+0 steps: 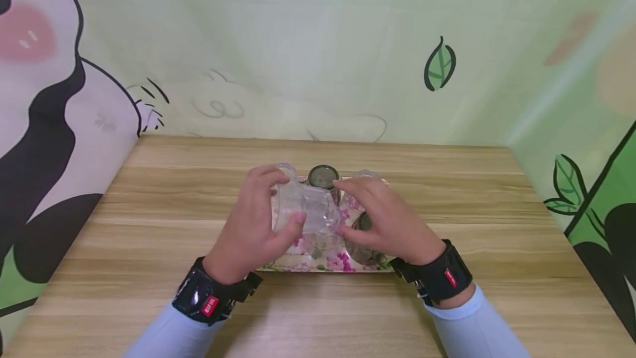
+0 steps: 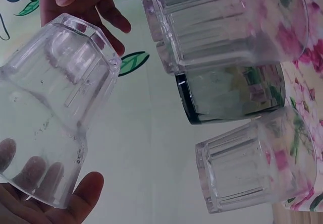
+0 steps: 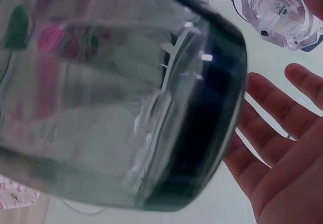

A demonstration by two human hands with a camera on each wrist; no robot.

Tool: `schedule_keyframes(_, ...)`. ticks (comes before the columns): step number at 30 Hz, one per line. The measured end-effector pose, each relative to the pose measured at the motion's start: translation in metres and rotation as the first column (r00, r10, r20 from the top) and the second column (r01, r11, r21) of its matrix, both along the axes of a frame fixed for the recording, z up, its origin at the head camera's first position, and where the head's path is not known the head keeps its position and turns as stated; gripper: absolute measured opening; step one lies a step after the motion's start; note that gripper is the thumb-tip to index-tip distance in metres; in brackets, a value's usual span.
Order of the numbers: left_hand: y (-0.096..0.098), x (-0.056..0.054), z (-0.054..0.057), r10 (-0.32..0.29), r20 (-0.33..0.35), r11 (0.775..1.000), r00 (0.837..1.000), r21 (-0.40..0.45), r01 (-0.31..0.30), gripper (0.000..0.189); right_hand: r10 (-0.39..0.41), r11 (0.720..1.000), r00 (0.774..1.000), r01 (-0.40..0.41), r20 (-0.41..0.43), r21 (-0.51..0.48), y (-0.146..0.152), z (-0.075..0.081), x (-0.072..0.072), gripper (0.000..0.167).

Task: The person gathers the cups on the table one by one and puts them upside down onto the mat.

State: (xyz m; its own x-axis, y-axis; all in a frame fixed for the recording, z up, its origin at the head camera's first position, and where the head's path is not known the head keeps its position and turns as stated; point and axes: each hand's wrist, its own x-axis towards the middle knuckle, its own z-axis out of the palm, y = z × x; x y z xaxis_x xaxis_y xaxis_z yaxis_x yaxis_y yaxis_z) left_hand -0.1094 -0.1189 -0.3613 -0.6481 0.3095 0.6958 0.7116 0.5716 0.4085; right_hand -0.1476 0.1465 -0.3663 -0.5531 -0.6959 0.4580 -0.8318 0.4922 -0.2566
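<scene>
My left hand [image 1: 258,217] holds a clear faceted tumbler [image 1: 315,209] on its side above the tray, its base pointing right. In the left wrist view, the fingers [image 2: 38,176] show through the tumbler [image 2: 65,90] near its rim. My right hand [image 1: 385,214] is spread beside the tumbler's base, the thumb close to it; whether it touches is unclear. In the right wrist view, the right hand's fingers [image 3: 272,100] are extended and apart, below the tumbler's base [image 3: 280,9].
Below lies a flower-patterned tray [image 1: 298,264] on a wooden table [image 1: 164,225]. On it stand upside-down glasses: a dark greenish one [image 1: 323,175] at the back, another greenish one [image 3: 101,98] by the right hand, and clear ones [image 2: 242,168]. A printed cloth [image 1: 308,43] hangs behind.
</scene>
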Motion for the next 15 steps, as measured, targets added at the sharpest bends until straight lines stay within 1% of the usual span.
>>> schedule_keyframes(7, 0.006, 0.001, -0.002, -0.017, 0.005, 1.0, 1.0, -0.009, 0.017, 0.057, 0.039, 0.999, 0.999, -0.039, 0.016, -0.022, -0.003, -0.002, 0.002, 0.077)
schedule_keyframes(15, 0.013, 0.001, -0.004, -0.031, -0.001, 0.999, 1.0, -0.015, 0.031, 0.054, 0.074, 0.997, 0.997, -0.073, 0.023, -0.027, -0.007, 0.001, 0.007, 0.078)
